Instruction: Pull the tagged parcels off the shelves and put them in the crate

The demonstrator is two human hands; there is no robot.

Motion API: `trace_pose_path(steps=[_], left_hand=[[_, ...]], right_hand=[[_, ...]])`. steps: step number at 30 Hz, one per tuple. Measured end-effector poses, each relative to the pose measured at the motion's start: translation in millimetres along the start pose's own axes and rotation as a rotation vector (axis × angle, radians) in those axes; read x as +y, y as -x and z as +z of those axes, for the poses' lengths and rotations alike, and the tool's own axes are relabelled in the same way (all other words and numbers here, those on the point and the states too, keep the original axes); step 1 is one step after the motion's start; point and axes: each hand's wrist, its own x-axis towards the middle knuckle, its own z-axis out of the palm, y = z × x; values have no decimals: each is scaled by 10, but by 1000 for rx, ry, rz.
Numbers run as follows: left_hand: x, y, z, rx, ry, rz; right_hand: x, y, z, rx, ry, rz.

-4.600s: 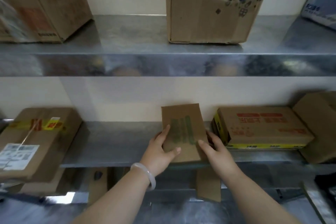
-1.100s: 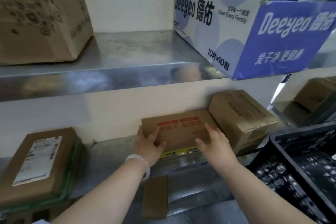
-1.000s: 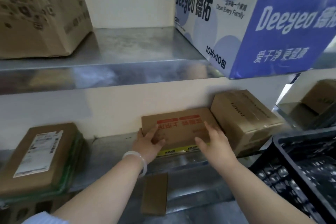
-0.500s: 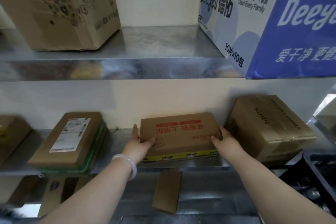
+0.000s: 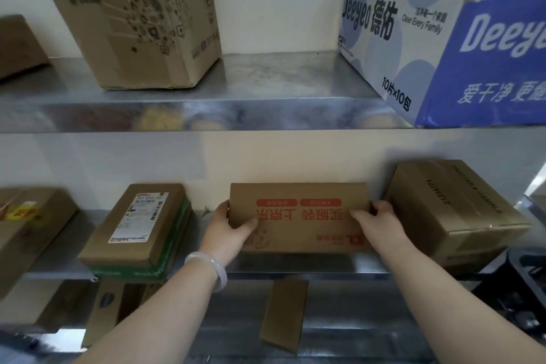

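— Cardboard with red print, that flat parcel (image 5: pixel 298 217): where does it sit?

— On the middle metal shelf (image 5: pixel 68 266), tipped up so its printed top faces the camera, the red characters upside down. Half a second ago it lay flatter, with its yellow front edge showing; that edge is out of sight now.

— And the hands?

— The left hand (image 5: pixel 227 230) clasps the parcel's left end, thumb across the face. The right hand (image 5: pixel 376 223) clasps the right end, fingers curled over the edge. A second ago both palms rested on top of it; since then they have slid out to the ends.

— What else is on that shelf?

— A labelled box (image 5: pixel 139 230) with a white shipping label lies to the left, well apart from the parcel. A plain brown carton (image 5: pixel 455 210) stands just beside the parcel on the right.

— Higher up?

— A tall printed carton (image 5: pixel 133 15) and a blue Deeyeo box (image 5: pixel 443 53) on the upper shelf (image 5: pixel 280 80).

— The crate?

— Only a dark corner of the black crate (image 5: pixel 526 284) shows at the lower right. A second ago much more of it was in view, as the camera has turned left.
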Motion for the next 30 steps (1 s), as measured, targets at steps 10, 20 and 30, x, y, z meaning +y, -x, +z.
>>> trace_pose_path(steps=[10,20,30], left_hand=[[110,23,-108,136,143,-136],[-6,91,-169,122,104,-28],[8,127,-165,120,203,-147]], right_hand=[[-65,123,0,-51,-185,-2],[75,163,-5,-31,-154,-147],[144,267,-3,86,-292,-83]])
